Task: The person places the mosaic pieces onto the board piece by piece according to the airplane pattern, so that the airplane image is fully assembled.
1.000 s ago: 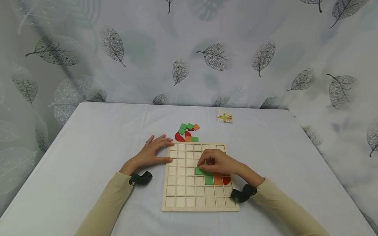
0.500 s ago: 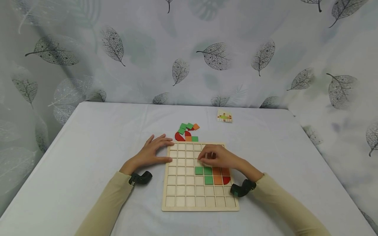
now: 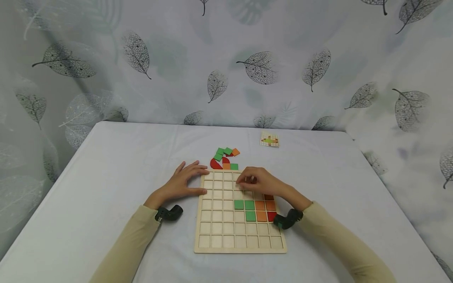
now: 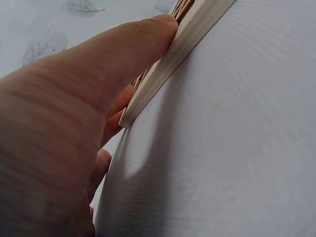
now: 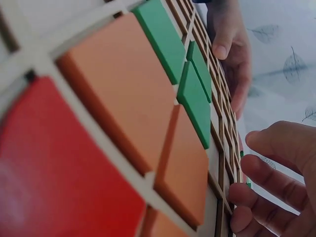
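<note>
Right hand [image 3: 262,182] has moved toward the surface's [image 3: 318,165] far edge, fingers loosely curled, empty; left hand [image 3: 180,184], fingers spread, touches board [image 3: 222,228].

A pale leaf-patterned backdrop [image 3: 226,51] rises behind the white-covered table [image 3: 134,157].

White cloth [image 3: 106,165] over the table [image 3: 311,169]. Pale grey curtain [image 3: 170,47] behind and to both sides, printed with dark veined leaves [image 3: 260,67]; dim diagonal band [image 3: 82,84] at left.
</note>
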The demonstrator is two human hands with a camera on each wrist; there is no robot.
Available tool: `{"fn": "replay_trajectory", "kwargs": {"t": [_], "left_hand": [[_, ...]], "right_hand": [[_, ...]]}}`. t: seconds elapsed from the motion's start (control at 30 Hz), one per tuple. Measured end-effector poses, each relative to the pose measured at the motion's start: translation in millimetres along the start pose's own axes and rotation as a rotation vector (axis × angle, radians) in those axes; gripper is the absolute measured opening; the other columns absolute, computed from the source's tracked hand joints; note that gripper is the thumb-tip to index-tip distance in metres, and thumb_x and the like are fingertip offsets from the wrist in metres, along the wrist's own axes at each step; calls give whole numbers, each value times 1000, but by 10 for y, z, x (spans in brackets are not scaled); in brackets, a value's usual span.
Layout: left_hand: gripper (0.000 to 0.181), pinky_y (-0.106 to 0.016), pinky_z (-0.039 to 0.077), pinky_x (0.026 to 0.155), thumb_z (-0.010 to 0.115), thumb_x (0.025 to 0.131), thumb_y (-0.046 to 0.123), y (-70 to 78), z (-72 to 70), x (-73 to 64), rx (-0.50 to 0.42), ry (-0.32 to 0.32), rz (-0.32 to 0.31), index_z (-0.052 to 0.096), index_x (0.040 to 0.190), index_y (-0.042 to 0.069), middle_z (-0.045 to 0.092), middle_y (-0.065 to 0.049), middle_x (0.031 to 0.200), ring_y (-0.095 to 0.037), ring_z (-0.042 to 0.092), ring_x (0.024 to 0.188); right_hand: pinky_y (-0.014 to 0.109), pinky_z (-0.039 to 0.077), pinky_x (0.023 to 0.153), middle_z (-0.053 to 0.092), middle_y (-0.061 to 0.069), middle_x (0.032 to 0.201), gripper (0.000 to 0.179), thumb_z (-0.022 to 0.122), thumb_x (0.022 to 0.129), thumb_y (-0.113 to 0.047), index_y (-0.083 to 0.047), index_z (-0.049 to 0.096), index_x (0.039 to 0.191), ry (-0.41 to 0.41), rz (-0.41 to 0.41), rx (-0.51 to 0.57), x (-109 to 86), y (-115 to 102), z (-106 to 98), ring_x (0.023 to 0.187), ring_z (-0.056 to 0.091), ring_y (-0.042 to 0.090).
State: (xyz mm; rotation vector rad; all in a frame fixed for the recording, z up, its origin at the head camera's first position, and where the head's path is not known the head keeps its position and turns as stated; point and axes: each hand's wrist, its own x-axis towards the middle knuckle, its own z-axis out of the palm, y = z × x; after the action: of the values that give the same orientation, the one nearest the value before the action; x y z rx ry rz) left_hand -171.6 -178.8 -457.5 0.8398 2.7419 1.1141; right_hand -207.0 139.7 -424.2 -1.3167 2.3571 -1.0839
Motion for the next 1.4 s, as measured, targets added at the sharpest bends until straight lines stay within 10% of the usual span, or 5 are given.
{"fn": "replay_trajectory", "kwargs": {"t": [0.87,1.4], "left_hand": [[58,-55,-2,118,79,81,34,-1,10,5,2,-1,-5,60,132,14,51,-8,144,-31,24,147],[56,-56,-2,118,78,81,35,7,0,2,0,8,0,60,130,14,51,-7,143,-32,25,146]], "right_hand": [[26,55,69,65,14,100,13,64,90,1,2,69,101,184,83,-37,216,168,-76,79,64,21],[28,48,71,57,24,117,28,62,92,-2,8,64,118,96,200,-38,331,193,-50,80,55,20]]}}
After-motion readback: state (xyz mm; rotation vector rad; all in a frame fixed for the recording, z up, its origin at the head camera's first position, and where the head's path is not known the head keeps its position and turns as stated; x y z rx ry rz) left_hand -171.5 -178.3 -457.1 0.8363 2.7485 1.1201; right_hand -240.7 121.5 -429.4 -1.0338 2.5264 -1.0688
